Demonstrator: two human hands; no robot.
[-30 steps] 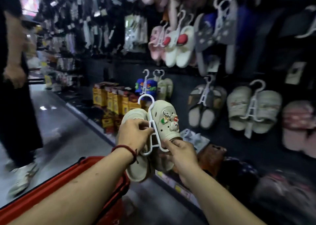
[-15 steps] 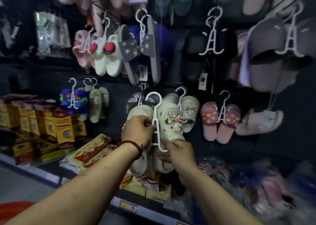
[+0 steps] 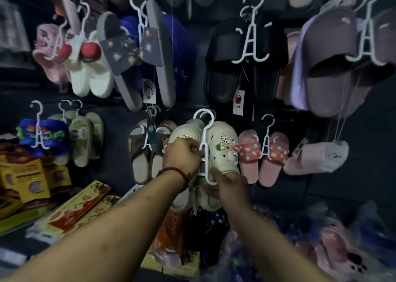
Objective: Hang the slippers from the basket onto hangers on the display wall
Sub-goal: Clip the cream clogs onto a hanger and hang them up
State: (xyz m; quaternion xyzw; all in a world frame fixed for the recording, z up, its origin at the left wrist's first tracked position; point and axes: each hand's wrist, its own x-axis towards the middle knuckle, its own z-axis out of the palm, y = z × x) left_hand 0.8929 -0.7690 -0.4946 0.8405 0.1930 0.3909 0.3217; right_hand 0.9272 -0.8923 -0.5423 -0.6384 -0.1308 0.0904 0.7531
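Both hands hold a white hanger [image 3: 205, 151] with cream clogs [image 3: 222, 147]: the left hand [image 3: 182, 156] grips its stem, the right hand [image 3: 230, 184] pinches its lower end.

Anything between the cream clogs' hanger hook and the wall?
Nothing visible blocks the hook; dark wall shows behind it. The cream clogs sit tight between brown sandals and pink slippers, the right clog overlapping the pink pair in view. Where it hooks on can't be made out.
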